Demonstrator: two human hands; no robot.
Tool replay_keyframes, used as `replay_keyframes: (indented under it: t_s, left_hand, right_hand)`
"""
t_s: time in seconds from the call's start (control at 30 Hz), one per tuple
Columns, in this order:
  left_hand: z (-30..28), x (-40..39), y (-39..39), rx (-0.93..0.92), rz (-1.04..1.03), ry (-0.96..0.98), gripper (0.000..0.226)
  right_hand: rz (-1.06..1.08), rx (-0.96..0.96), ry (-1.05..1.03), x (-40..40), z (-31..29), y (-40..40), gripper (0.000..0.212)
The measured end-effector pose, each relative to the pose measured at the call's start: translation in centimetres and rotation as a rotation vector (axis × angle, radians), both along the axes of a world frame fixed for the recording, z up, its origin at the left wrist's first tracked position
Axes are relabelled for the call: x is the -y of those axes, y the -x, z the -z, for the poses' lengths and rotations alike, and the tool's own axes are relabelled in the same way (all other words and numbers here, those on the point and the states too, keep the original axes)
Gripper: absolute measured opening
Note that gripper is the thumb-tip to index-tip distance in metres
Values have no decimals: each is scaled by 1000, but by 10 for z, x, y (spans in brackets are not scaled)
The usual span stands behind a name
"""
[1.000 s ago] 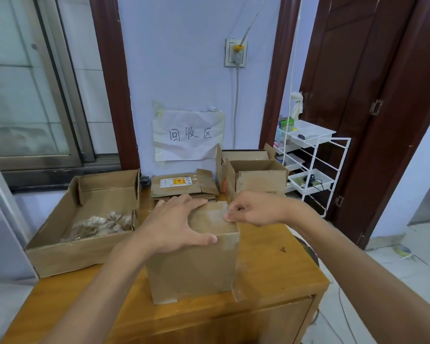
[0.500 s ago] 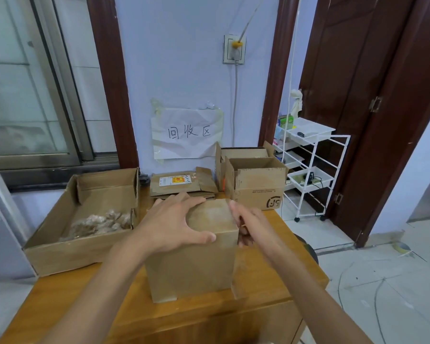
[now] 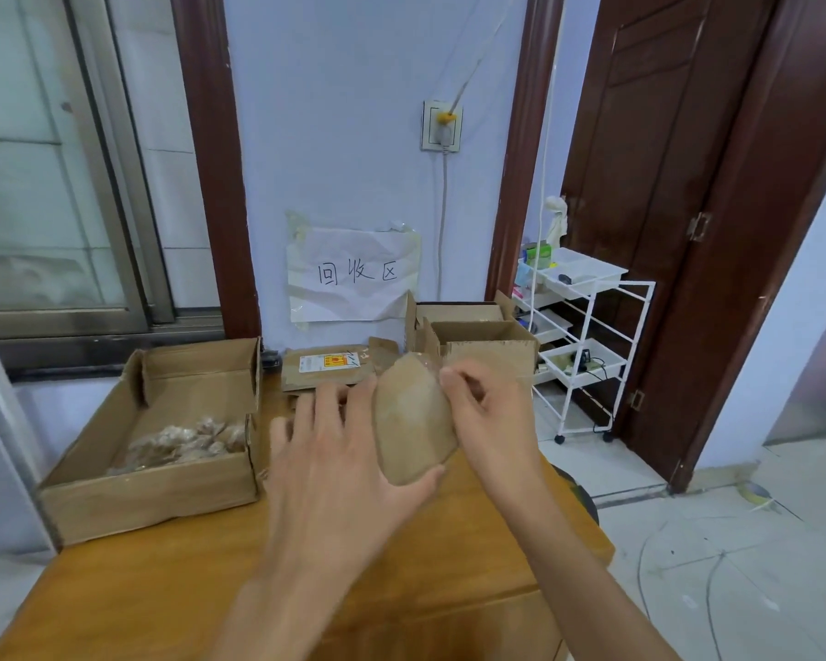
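A small brown cardboard box (image 3: 413, 417) is lifted off the wooden table (image 3: 172, 579) and tilted, one face turned toward me. My left hand (image 3: 339, 469) holds it from the left, thumb under its lower corner and fingers spread behind it. My right hand (image 3: 492, 422) grips its right side, with the fingertips pinching at the upper right edge. Most of the box's far side is hidden by my hands.
A wide open carton (image 3: 163, 436) with crumpled tape scraps sits at the table's left. Flattened cardboard with a label (image 3: 330, 369) lies at the back, beside open boxes (image 3: 478, 341). A white wire cart (image 3: 587, 345) stands right of the table, before a brown door (image 3: 687, 207).
The box stood upright on the table a second ago; now it is raised and tipped. My right hand went from the top edge down the right side, then back up to the edge.
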State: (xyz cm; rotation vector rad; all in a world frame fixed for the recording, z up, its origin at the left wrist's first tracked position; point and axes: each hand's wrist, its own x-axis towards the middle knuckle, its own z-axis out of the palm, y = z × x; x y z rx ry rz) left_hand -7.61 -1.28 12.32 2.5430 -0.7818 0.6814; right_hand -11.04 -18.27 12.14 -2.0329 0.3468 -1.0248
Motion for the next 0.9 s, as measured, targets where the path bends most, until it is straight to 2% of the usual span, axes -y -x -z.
replay_keyframes:
  t_s: [0.07, 0.1, 0.17, 0.2, 0.3, 0.4, 0.47, 0.6, 0.73, 0.83, 0.9]
  left_hand:
    - [5, 1, 12, 56, 21, 136, 95]
    - [4, -1, 16, 9, 77, 209, 82]
    - [-1, -7, 14, -125, 164, 303, 59]
    - [-3, -8, 8, -125, 165, 296, 53]
    - [-10, -7, -11, -54, 152, 94, 52]
    - [-16, 0, -20, 15, 170, -64, 43]
    - [-24, 1, -23, 31, 209, -92, 37]
    - [-49, 2, -25, 62, 242, -232, 34]
    - [-63, 6, -29, 137, 169, -385, 25]
    - [-64, 8, -27, 39, 186, -438, 12]
    - [-54, 3, -40, -98, 302, -392, 13]
  right_hand:
    - [-43, 135, -59, -10, -13, 2, 19]
    - [-74, 182, -82, -15, -17, 4, 17]
    - [-155, 197, -128, -20, -19, 7, 16]
    - [-191, 159, -124, -21, -19, 9, 16]
    - [-252, 17, 0, -23, -15, 16, 18]
    - [-235, 12, 18, -19, -15, 22, 18]
    - [-215, 32, 45, -17, -12, 24, 17]
    - [-114, 102, 327, -12, -11, 22, 15]
    - [-11, 77, 555, -12, -15, 16, 15]
    - [11, 39, 641, -18, -14, 12, 14]
    - [7, -12, 689, -19, -13, 11, 13]
